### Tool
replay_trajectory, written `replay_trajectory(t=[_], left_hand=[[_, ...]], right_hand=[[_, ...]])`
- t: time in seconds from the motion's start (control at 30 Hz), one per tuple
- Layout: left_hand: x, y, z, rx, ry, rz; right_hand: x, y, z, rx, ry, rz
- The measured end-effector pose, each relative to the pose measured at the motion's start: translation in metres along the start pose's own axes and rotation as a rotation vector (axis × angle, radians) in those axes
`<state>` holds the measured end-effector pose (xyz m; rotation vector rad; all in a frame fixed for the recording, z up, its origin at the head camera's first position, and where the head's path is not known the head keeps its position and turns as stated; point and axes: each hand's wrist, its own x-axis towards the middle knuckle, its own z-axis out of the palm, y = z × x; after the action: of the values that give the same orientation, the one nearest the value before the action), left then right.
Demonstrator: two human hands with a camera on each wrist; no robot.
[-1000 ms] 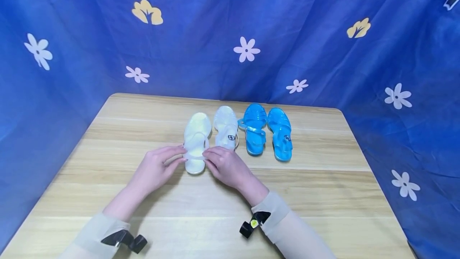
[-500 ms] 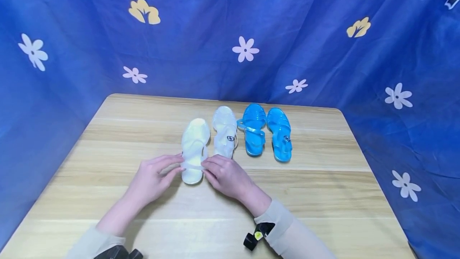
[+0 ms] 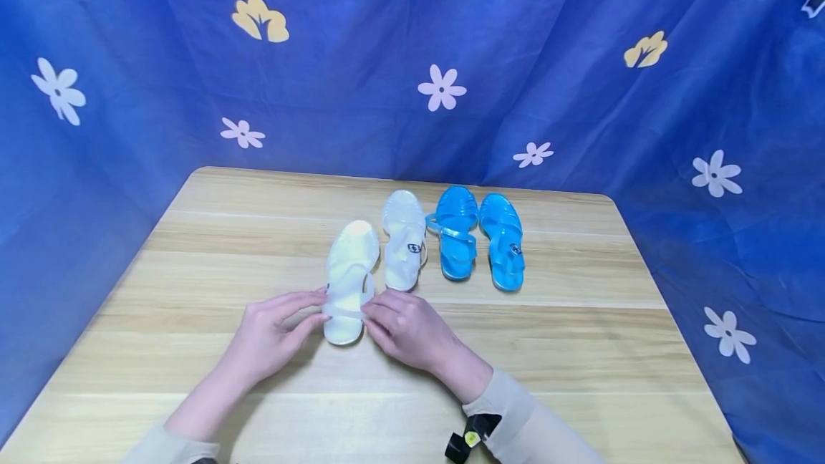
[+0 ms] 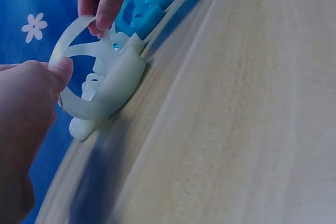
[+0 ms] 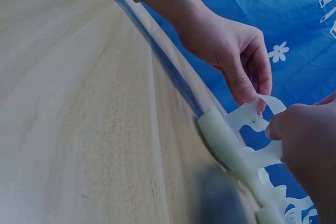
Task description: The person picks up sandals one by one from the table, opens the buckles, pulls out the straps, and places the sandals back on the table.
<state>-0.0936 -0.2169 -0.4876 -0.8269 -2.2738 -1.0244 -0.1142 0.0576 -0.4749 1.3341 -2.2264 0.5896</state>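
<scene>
Blue cloth (image 3: 412,41) printed with white and yellow flowers fills the upper half of the head view and wraps down both sides. Below it, the wooden table (image 3: 580,371) takes up the lower half of the frame.

Four jelly sandals lie in a row just above the frame's centre. At the right end is a blue pair (image 3: 480,238), its two sandals side by side with toes toward the cloth. Left of them is a white sandal (image 3: 403,238), parallel to the blue ones. The nearer white sandal (image 3: 348,281) sits lower in the frame than the other three and just left of centre. Its long axis runs from lower left to upper right, heel toward the person, toe tilted toward its partner.

Both hands meet at its heel end. The left hand (image 3: 271,339) comes in from the lower left, the right hand (image 3: 406,328) from the lower right, and they lie about equally close. The sandal extends up the frame from the fingertips.

In the wrist views, each hand pinches the thin white heel strap (image 4: 73,32) between thumb and forefinger, one hand on each side, and the strap arches up above the sole. The remaining fingers curl loosely and hold nothing.
</scene>
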Motion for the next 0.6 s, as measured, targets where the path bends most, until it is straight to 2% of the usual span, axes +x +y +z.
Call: replay_trajectory(t=[0.23,0.3,0.4,0.5,0.6], left_hand=[[-0.001,-0.001,0.002,-0.052,0.045,0.066],[0.0,-0.001,0.002,-0.061,0.042,0.073],[0.0,-0.002,0.0,-0.081,0.017,0.061],[0.002,-0.005,-0.004,-0.105,-0.008,-0.035],[0.003,-0.011,-0.008,-0.138,-0.04,-0.224]], right_hand=[[-0.001,-0.001,0.0,0.007,0.0,0.004],[0.001,0.0,-0.001,0.047,-0.019,0.017],[0.004,0.004,-0.007,0.183,-0.077,0.051],[0.011,0.01,-0.017,0.32,-0.132,0.083],[0.021,0.016,-0.024,0.374,-0.142,0.093]])
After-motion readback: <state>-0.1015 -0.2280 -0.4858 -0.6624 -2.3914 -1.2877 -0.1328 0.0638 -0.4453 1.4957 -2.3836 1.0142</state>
